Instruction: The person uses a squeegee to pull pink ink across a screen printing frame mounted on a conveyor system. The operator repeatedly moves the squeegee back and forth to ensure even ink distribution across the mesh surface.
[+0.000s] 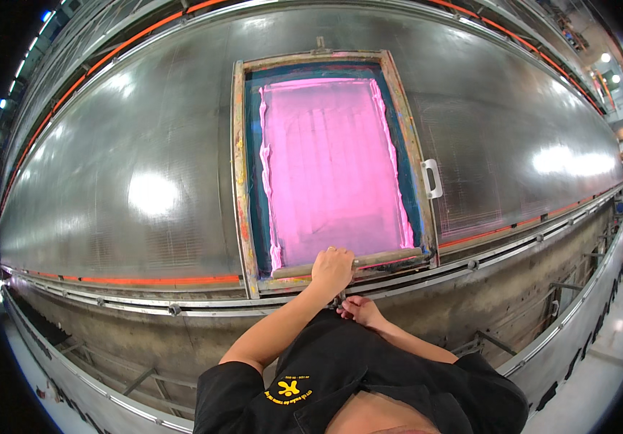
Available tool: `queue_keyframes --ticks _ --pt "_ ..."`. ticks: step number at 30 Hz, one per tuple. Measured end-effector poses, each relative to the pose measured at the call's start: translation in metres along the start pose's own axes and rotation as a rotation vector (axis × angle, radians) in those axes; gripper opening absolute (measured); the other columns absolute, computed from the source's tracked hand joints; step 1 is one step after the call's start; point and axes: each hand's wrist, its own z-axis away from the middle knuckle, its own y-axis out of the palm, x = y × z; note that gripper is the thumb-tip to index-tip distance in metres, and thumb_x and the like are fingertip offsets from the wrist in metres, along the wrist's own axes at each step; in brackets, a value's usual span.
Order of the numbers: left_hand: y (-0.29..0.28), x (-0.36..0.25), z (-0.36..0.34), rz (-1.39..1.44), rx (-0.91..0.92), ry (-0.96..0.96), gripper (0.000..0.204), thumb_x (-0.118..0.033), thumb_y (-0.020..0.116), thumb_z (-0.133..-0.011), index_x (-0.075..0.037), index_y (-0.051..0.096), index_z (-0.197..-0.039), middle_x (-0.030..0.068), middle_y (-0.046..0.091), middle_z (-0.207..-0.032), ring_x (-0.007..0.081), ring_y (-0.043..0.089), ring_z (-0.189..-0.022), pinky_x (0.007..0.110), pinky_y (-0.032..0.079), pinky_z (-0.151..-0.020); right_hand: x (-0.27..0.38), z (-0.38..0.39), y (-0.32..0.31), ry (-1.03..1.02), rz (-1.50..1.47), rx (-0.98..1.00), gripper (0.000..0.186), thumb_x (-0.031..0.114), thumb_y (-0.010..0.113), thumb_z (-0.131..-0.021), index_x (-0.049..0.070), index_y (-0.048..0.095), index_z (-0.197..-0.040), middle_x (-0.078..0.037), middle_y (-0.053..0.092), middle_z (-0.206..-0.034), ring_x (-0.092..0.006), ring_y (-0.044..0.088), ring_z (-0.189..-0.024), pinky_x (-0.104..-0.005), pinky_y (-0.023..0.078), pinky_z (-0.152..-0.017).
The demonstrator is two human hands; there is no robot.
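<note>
Closed around the long wooden squeegee handle [347, 262], the left hand [331, 269] holds it at the near edge of the wooden-framed printing screen [239, 166] covered with pink ink. This screen lies on the long shiny metal counter [123, 181]. Right hand [360, 311] rests loosely curled at the counter's front rail [470, 262], near the black shirt [340, 369]; if it grips something I cannot tell.

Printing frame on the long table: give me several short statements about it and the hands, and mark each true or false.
1. The ink spread across the printing frame is pink. True.
2. The left hand grips the wooden squeegee at the frame's near edge. True.
3. The right hand rests on the white handle. False: it is low at the table's near rail, close to the body, apart from that handle.
4. The white handle sits on the frame's left side. False: it is on the right side.
5. The squeegee lies at the far end of the frame. False: it is at the near end.
</note>
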Motion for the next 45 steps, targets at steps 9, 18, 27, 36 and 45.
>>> queue_keyframes --ticks 9,18,27,36,45 --pt "-0.052 -0.014 0.002 -0.004 0.028 0.006 0.027 -0.032 0.080 -0.082 -0.008 0.074 -0.092 0.0115 0.073 -0.095 0.0355 0.069 -0.098 0.051 0.054 -0.082 0.042 0.034 0.008 -0.195 0.269 0.111 0.022 0.022 0.064 -0.104 0.000 0.063 -0.100 -0.005 0.070 -0.082 -0.0132 0.072 -0.088 -0.0267 0.053 -0.077" --pt "-0.008 -0.010 -0.002 -0.042 -0.105 0.029 0.020 -0.028 0.078 -0.080 -0.010 0.073 -0.088 0.0092 0.071 -0.091 0.0315 0.068 -0.096 0.047 0.054 -0.080 0.052 0.036 -0.048 -0.126 0.429 0.257 0.031 0.013 0.062 -0.105 -0.005 0.065 -0.131 -0.014 0.076 -0.110 -0.0180 0.072 -0.102 -0.0307 0.057 -0.093" --pt "0.002 -0.011 0.008 -0.078 -0.063 -0.038 0.023 -0.031 0.078 -0.079 -0.014 0.072 -0.093 0.0039 0.070 -0.097 0.0270 0.066 -0.104 0.043 0.052 -0.087 0.243 -0.091 -0.353 -0.816 0.814 -1.025 0.043 0.037 0.066 -0.103 0.003 0.062 -0.129 -0.008 0.067 -0.093 -0.0113 0.061 -0.074 -0.0286 0.051 -0.066" --pt "0.004 -0.017 0.029 -0.048 -0.109 -0.127 0.019 -0.025 0.075 -0.078 -0.015 0.073 -0.094 0.0025 0.070 -0.098 0.0260 0.066 -0.103 0.040 0.051 -0.086 0.331 -0.153 -0.307 -0.771 0.638 -0.838 0.043 0.032 0.066 -0.097 -0.007 0.073 -0.115 -0.016 0.077 -0.097 -0.0274 0.073 -0.085 -0.0397 0.057 -0.079" --pt "0.029 -0.013 0.019 -0.111 -0.099 -0.156 0.027 -0.035 0.077 -0.080 -0.015 0.073 -0.097 0.0043 0.071 -0.101 0.0272 0.066 -0.105 0.043 0.053 -0.088 0.322 -0.113 -0.266 -0.884 0.411 -0.732 0.041 0.029 0.067 -0.101 -0.009 0.072 -0.118 -0.016 0.076 -0.111 -0.0224 0.072 -0.095 -0.0358 0.056 -0.084"
